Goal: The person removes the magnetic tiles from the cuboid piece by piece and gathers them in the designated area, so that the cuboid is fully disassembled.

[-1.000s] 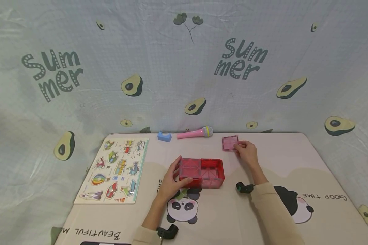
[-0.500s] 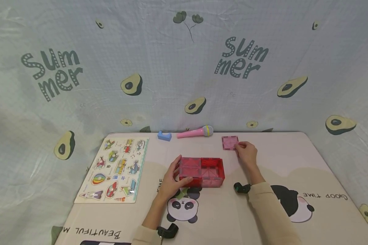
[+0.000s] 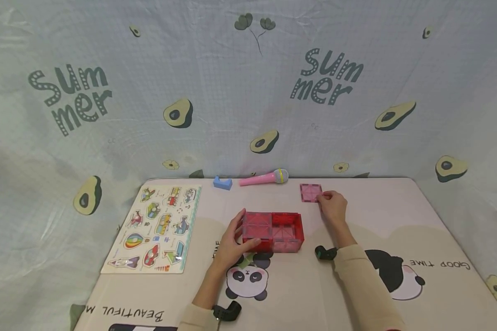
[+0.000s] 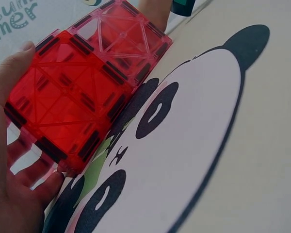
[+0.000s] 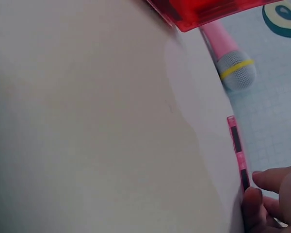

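A box built of red and pink magnetic tiles (image 3: 257, 225) stands mid-table, its left half covered and its right half open at the top. My left hand (image 3: 231, 246) holds the box's left end, with the thumb (image 4: 17, 68) on one face and the fingers around the end. Behind and to the right, a single pink square magnetic tile (image 3: 309, 193) lies about flat on the table. My right hand (image 3: 333, 207) pinches this tile's right edge between thumb and fingers. From the right wrist, the tile (image 5: 238, 150) shows edge-on, with dark magnets along its side.
At the back edge lie a pink toy microphone (image 3: 265, 178) and a small blue block (image 3: 222, 183). A picture puzzle board (image 3: 152, 230) covers the left of the table. The table mat (image 3: 298, 294) bears panda prints, and a printed curtain (image 3: 215, 82) hangs behind.
The pink tile has turned slightly and now sits straighter in my right hand. My right forearm has shifted a little left. The left hand and the box stay put.
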Action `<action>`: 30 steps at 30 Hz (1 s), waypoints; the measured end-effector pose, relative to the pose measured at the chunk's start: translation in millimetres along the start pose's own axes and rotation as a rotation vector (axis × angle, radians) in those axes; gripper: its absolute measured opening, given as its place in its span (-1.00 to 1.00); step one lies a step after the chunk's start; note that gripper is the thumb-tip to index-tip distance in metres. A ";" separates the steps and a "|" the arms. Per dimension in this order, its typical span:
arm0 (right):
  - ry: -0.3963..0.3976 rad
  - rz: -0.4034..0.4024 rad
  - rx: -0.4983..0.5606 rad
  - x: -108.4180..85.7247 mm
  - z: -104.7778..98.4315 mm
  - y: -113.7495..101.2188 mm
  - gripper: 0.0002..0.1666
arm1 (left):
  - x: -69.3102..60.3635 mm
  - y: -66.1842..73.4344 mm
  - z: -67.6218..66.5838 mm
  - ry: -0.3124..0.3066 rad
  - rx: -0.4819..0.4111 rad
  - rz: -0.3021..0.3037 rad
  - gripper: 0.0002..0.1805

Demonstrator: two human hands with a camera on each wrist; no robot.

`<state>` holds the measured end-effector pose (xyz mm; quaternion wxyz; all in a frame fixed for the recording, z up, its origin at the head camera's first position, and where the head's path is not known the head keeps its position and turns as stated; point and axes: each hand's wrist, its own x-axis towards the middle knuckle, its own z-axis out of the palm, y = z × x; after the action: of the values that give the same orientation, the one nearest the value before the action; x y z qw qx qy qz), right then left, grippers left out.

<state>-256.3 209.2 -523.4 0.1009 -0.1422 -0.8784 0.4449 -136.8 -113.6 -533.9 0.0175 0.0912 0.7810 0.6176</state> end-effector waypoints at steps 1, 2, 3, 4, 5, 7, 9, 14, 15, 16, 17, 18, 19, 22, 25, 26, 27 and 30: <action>-0.007 0.013 0.014 -0.5 -0.7 -0.8 -0.53 | 0.0 0.2 0.1 0.000 0.000 -0.001 -0.01; -0.015 0.026 0.030 -1.0 -1.5 -1.6 -0.51 | 0.0 0.1 0.2 -0.001 -0.002 0.001 -0.01; -0.024 0.042 0.045 -1.7 -2.6 -2.3 -0.48 | 0.0 0.1 0.4 -0.002 -0.001 0.003 -0.01; -0.033 0.058 0.055 -2.6 -3.8 -3.1 -0.46 | -0.1 0.0 0.5 -0.002 0.001 0.004 -0.01; -0.042 0.066 0.057 -3.4 -4.9 -4.0 -0.44 | -0.3 -0.1 0.6 -0.001 0.001 0.002 -0.01; -0.058 0.071 0.047 -4.7 -7.3 -5.6 -0.42 | -0.5 -0.4 0.5 -0.001 0.003 0.005 -0.01; -0.065 0.059 0.039 -6.2 -10.2 -7.7 -0.42 | -0.6 -0.7 0.4 0.002 0.006 0.002 -0.01; -0.049 -0.020 0.055 -9.8 -17.9 -15.2 -0.43 | -0.1 -1.2 0.0 0.003 0.007 0.005 0.00; -0.048 -0.033 0.057 -10.7 -19.1 -16.8 -0.43 | 0.1 -1.4 -0.1 0.002 0.009 0.012 0.00; -0.049 -0.039 0.059 -11.5 -20.4 -18.3 -0.43 | 0.1 -1.2 -0.1 0.001 0.010 0.020 0.00; -0.054 -0.042 0.056 -12.7 -21.8 -19.8 -0.43 | 0.1 -1.1 -0.2 -0.001 0.010 0.028 0.00; -0.057 -0.045 0.058 -14.0 -23.0 -21.4 -0.43 | 0.2 -1.2 -0.3 -0.002 0.009 0.035 0.01; -0.061 -0.049 0.060 -15.0 -24.0 -23.0 -0.43 | 0.3 -1.1 -0.4 -0.004 0.008 0.041 0.01; -0.063 -0.063 0.070 -18.2 -26.6 -27.3 -0.43 | 0.2 -0.7 -0.9 -0.008 0.002 0.048 0.02; -0.061 -0.090 0.075 -22.9 -29.2 -32.6 -0.44 | 0.3 -1.0 -1.4 -0.012 0.003 0.047 0.03; -0.063 -0.098 0.072 -25.2 -30.3 -34.7 -0.44 | 0.3 -1.1 -1.6 -0.013 0.002 0.046 0.02; -0.066 -0.104 0.066 -27.5 -31.3 -36.6 -0.44 | 0.2 -1.3 -1.7 -0.014 0.001 0.046 0.02; -0.082 -0.118 0.050 -35.1 -34.2 -42.0 -0.43 | -0.2 -0.5 -1.8 -0.015 -0.002 0.042 0.02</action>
<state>-219.7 199.3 -471.1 0.0945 -0.0692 -0.8774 0.4653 -136.8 -115.4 -534.1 0.0104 0.1120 0.7780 0.6181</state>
